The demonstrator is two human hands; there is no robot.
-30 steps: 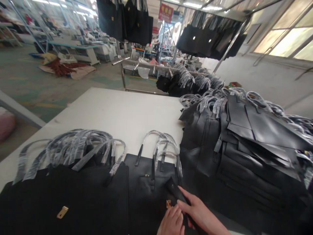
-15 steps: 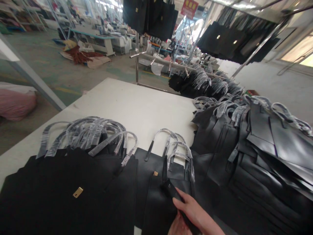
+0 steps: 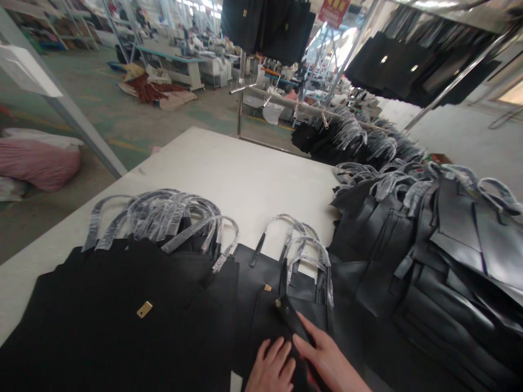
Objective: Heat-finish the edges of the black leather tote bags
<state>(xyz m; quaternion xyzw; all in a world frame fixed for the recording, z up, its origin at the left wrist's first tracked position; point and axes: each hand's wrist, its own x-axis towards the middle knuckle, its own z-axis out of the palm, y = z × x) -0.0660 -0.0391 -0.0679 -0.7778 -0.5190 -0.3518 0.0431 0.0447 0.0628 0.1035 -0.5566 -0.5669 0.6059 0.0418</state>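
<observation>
Fingers of the right hand (image 3: 329,356) close around a long black strip (image 3: 292,318), the thumb along its upper side, a hold that probably lets them steer its raised far end. The strip slants over a black bag (image 3: 261,321), which lies in front of the person on the bench (image 3: 245,163). Beside it the left hand (image 3: 273,367) is open, fingers spread and gripping nothing, resting on the black material, perhaps to keep it flat. Whether the strip is joined to the bag is unclear. To the left, black bags (image 3: 110,310) lie overlapped, a gold plate (image 3: 144,310) face up on the top one; their wrapped handles (image 3: 163,218) point away from the person, which likely keeps them off the panels. The clear wrapping presumably guards them against scuffs. To the right, a thick pile of black pieces (image 3: 388,310) stands close, seemingly within easy reach. Beyond the bench, a metal rack (image 3: 241,117) stands near more bags (image 3: 408,71) hung high, which would spare them creasing, with sewing tables (image 3: 175,57) farther off.
</observation>
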